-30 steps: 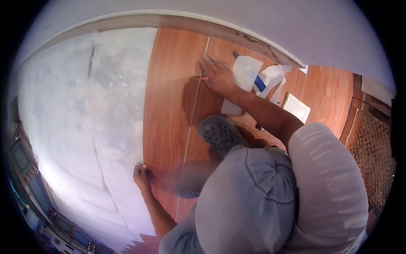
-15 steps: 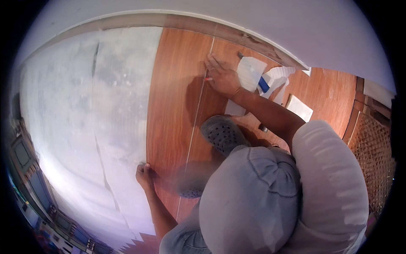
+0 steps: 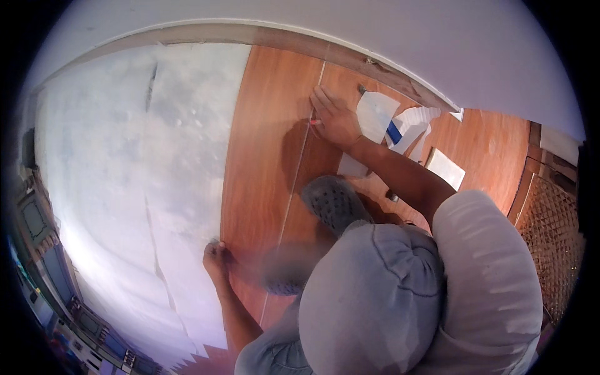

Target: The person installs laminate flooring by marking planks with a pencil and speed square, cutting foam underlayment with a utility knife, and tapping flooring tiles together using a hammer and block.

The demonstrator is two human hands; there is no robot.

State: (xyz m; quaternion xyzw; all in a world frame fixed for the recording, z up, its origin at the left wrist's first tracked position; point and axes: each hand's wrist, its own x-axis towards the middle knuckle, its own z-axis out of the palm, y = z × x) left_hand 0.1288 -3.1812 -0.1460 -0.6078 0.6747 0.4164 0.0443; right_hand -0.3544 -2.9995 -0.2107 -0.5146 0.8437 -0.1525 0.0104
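Observation:
A long reddish-brown wood-look floor plank (image 3: 262, 144) lies alongside another plank (image 3: 310, 147), with a pale seam between them. At the near part of its left edge, my left hand (image 3: 215, 257) is closed, fingers curled against the edge. Farther off, my right hand (image 3: 337, 124) rests over the seam, its fingers stretched forward. Close to its thumb a small red-tipped stick (image 3: 314, 122) sticks out; most of it is hidden by the hand. My shoes (image 3: 331, 200) stand on the planks between the two hands.
White underlay sheet (image 3: 125, 162) with a dark slit covers the floor at left. Crumpled white sheets (image 3: 377, 115), a blue-handled tool (image 3: 394, 132) and a white square piece (image 3: 445, 169) lie right of my hand. A wall (image 3: 412, 37) runs along the far side; woven matting (image 3: 547, 244) is at right.
The whole view has shifted slightly, so the floor sits a little farther right and lower. Both hands keep almost the same places on the planks.

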